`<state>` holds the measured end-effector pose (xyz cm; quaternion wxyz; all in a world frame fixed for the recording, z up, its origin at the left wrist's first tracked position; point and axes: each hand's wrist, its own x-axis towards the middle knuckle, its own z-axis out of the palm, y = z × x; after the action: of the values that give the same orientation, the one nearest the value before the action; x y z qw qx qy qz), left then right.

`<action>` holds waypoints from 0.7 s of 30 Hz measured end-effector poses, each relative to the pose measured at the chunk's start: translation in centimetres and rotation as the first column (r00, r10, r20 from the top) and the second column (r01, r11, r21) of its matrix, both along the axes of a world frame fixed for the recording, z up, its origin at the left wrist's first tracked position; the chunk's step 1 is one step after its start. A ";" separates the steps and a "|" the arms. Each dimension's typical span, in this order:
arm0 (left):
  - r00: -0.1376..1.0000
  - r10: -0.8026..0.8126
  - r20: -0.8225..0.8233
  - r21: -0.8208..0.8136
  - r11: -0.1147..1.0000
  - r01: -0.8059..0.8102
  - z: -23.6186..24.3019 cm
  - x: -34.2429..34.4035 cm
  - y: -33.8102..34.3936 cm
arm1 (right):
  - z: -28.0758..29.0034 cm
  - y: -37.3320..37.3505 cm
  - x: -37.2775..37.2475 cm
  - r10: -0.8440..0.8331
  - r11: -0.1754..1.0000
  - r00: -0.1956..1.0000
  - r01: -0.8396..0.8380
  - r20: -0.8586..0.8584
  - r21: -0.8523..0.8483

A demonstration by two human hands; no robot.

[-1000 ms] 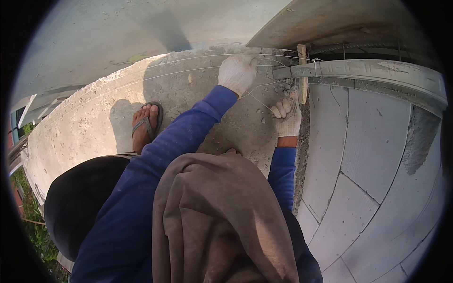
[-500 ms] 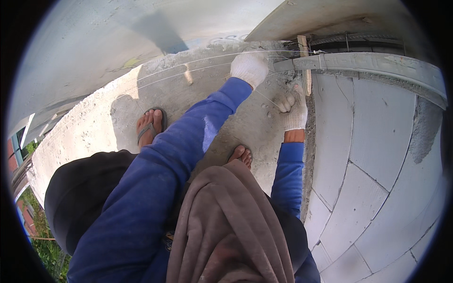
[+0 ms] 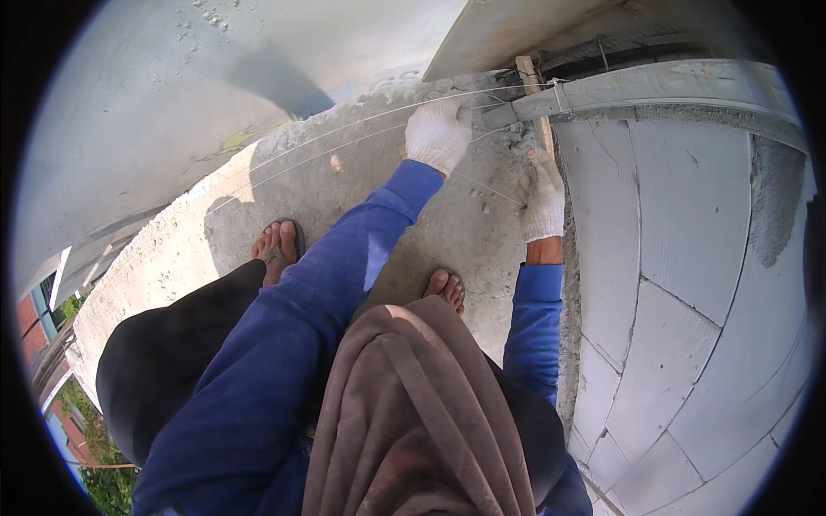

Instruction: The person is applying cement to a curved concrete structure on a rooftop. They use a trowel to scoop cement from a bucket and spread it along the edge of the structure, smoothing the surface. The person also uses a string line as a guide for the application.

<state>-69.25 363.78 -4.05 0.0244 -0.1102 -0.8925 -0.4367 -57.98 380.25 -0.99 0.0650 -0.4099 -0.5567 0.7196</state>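
Observation:
Both my hands wear white knitted gloves. My left hand [image 3: 438, 135] is closed around a thin white string [image 3: 489, 187], above the concrete floor. A length of it stretches to my right hand [image 3: 542, 199], whose fingers are bent and closed on it beside the block wall. Other strands run from the left hand toward the lower left and toward a grey bar [image 3: 662, 89]. A string is tied around that bar near its left end. Behind the bar's end stands a narrow wooden strip [image 3: 527, 76], just beyond my right hand. The fingertips of my left hand are mostly hidden.
On the right rises a wall of pale blocks [image 3: 680, 198] with thin joints. A smooth grey wall [image 3: 172, 103] borders the rough concrete floor [image 3: 344, 185] at the far left. My sandalled feet stand on the floor. A slanted panel [image 3: 516, 34] overhangs the back.
The view has shifted slightly. My left hand has moved a little left, away from my right hand, and the string between them is still stretched. The right fingers have turned more upward.

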 end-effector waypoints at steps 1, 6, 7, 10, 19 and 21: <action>0.994 0.042 -0.101 0.054 0.998 -0.036 0.1 0.2 -0.2 | 0.1 0.4 0.2 0.020 1.000 1.000 -0.020 -0.022 -0.002; 0.910 0.107 0.401 0.583 0.736 -0.344 6.3 2.3 -1.8 | 1.3 1.6 1.1 0.078 0.989 0.995 -0.085 0.067 0.119; 0.875 0.089 0.477 0.598 0.697 -0.397 7.9 3.7 -2.0 | 2.2 1.7 1.2 0.095 0.982 0.992 -0.108 0.088 0.152; 0.883 -0.160 0.441 0.625 0.761 -0.174 11.0 10.4 -1.4 | 4.2 1.6 1.6 0.213 0.928 0.971 -0.236 0.108 0.288; 0.829 -0.499 0.253 -0.256 0.792 0.554 2.3 19.4 -5.6 | 3.7 5.5 2.4 0.516 0.594 0.834 -0.513 0.196 0.619; 0.688 -0.556 0.466 -0.383 0.575 0.724 2.6 16.7 -6.1 | 3.5 5.6 2.5 0.533 0.567 0.822 -0.524 0.201 0.636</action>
<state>-52.57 357.67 -1.47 -0.3022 -0.3647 -0.8667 -0.1566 -55.44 385.84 2.50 -0.0072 -0.1686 -0.8716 0.4603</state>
